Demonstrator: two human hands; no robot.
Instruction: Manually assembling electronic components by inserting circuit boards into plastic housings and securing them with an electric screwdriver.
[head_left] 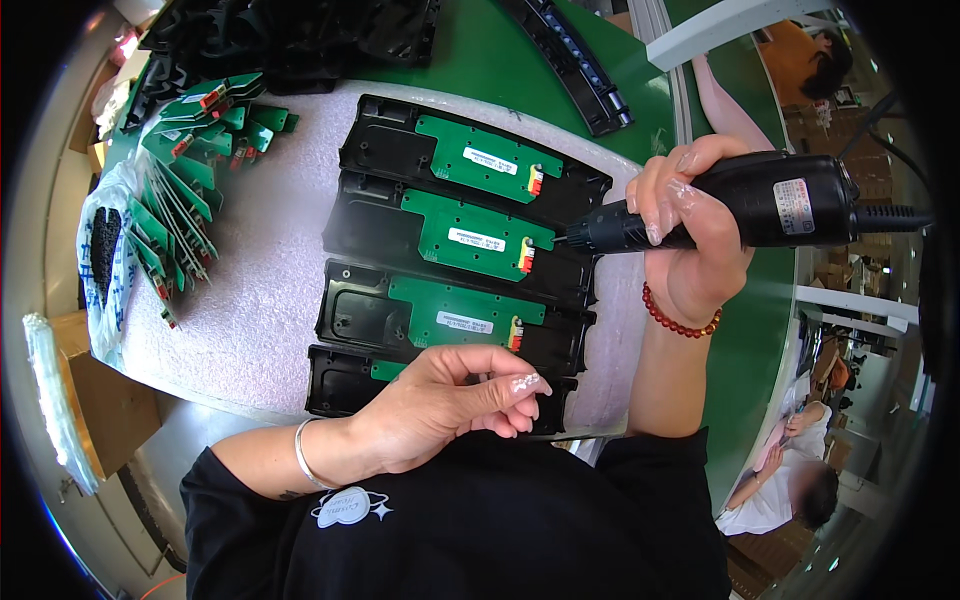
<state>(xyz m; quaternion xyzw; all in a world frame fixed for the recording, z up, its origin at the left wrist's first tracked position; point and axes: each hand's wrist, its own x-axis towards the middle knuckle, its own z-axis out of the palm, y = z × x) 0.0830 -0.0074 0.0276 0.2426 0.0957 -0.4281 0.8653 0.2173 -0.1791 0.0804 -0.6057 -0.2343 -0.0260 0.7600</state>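
Observation:
My right hand (690,205) grips a black electric screwdriver (720,205), held level with its cord running off to the right. Its tip points left and meets the right edge of a green circuit board (450,225), in the second black plastic housing (365,215) from the back. Several such housings lie in a column, each with a green board. Over the nearest housing (335,378), my left hand (450,405) is closed, thumb against curled fingers. Whatever it may hold is hidden.
On the left, loose green circuit boards (190,195) are heaped beside a plastic bag (105,270) of small dark pieces. Black plastic parts (290,40) pile up at the back, and a long curved black part (570,65) lies right of them. Two people sit farther right.

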